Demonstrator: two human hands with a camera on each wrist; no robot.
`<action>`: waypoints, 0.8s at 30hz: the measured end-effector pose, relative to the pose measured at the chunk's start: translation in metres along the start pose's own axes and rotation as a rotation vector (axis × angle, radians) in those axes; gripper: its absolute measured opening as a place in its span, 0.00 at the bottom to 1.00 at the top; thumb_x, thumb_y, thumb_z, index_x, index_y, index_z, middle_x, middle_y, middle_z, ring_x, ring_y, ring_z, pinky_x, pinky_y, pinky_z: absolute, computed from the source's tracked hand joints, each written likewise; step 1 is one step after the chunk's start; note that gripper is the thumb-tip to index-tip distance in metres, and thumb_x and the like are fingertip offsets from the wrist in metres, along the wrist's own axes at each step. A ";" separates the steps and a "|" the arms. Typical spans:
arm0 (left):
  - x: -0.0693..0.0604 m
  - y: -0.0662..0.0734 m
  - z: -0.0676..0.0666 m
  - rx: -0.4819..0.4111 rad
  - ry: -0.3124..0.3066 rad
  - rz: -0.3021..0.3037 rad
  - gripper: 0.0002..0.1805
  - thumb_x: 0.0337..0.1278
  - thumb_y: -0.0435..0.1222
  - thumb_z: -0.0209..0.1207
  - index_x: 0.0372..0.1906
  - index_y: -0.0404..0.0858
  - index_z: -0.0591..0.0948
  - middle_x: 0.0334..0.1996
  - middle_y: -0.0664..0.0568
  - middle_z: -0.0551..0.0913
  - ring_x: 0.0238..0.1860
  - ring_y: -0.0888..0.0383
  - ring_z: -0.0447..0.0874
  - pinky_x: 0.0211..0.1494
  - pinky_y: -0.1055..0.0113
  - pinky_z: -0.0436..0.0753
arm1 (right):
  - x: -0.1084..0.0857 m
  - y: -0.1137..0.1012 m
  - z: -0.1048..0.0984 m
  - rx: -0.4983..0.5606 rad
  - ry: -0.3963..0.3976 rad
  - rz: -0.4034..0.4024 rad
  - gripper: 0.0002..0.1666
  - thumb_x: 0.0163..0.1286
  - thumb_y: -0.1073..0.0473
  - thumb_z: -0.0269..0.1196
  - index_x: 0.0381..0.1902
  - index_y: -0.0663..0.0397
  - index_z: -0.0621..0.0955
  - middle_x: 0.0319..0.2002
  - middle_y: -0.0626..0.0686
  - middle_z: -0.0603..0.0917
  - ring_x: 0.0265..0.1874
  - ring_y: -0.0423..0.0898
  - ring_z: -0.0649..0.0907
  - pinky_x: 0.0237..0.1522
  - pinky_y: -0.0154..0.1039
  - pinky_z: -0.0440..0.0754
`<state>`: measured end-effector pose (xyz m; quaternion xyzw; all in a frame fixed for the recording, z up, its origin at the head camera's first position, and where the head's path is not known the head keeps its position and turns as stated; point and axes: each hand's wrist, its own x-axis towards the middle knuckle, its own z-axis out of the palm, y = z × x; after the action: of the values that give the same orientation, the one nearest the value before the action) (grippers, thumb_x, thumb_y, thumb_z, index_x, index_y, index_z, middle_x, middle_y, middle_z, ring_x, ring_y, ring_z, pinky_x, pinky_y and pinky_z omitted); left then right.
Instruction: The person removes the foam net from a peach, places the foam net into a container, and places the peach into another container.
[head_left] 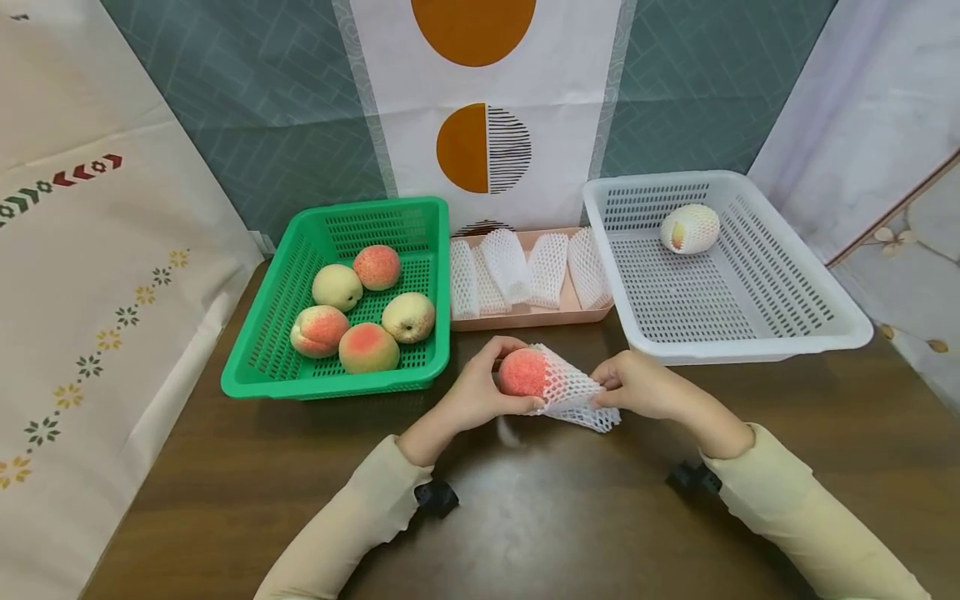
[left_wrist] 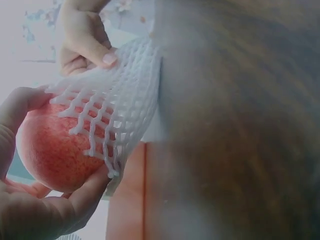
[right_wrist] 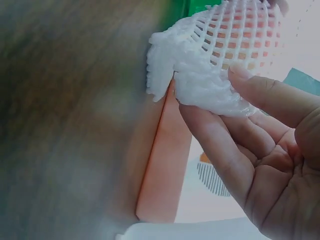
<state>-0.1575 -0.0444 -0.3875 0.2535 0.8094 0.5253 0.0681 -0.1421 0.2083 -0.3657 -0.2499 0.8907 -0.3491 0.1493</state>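
Above the front middle of the table, my left hand (head_left: 477, 387) grips a red peach (head_left: 522, 372) between thumb and fingers. A white foam net sleeve (head_left: 573, 390) covers the peach's right part; its left part is bare. My right hand (head_left: 637, 385) pinches the loose far end of this sleeve. In the left wrist view the sleeve's open rim lies over the peach (left_wrist: 60, 145), with left fingertips touching that rim. The right wrist view shows the bunched sleeve end (right_wrist: 200, 75) between the thumb and fingers of the right hand (right_wrist: 270, 150).
A green basket (head_left: 337, 385) with several peaches stands at the left. Behind the hands, a pink tray (head_left: 525, 320) holds several foam net sleeves (head_left: 547, 268). At the right, a white basket (head_left: 757, 348) contains one sleeved peach (head_left: 690, 229). Patterned cloth hangs behind.
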 end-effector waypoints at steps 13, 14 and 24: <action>-0.009 0.016 -0.019 -0.155 0.042 -0.090 0.33 0.43 0.29 0.71 0.56 0.35 0.68 0.52 0.42 0.76 0.48 0.52 0.78 0.51 0.67 0.79 | -0.005 -0.022 -0.009 -0.024 0.042 -0.031 0.03 0.59 0.66 0.66 0.31 0.59 0.82 0.21 0.46 0.81 0.19 0.35 0.70 0.21 0.29 0.67; -0.010 0.017 -0.021 -0.165 0.050 -0.101 0.33 0.44 0.29 0.70 0.57 0.35 0.68 0.52 0.42 0.76 0.47 0.52 0.79 0.51 0.67 0.79 | -0.005 -0.024 -0.010 -0.030 0.046 -0.034 0.03 0.59 0.66 0.66 0.32 0.60 0.82 0.22 0.47 0.81 0.20 0.36 0.71 0.22 0.29 0.68; -0.024 0.030 -0.026 -0.260 -0.006 -0.171 0.30 0.50 0.30 0.66 0.59 0.34 0.67 0.51 0.42 0.76 0.45 0.57 0.79 0.47 0.67 0.81 | -0.023 -0.036 -0.017 -0.099 0.093 -0.030 0.05 0.60 0.65 0.66 0.35 0.58 0.82 0.24 0.44 0.79 0.23 0.38 0.72 0.24 0.30 0.70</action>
<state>-0.1366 -0.0678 -0.3537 0.1741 0.7529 0.6174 0.1473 -0.1187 0.2075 -0.3261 -0.2536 0.9090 -0.3181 0.0901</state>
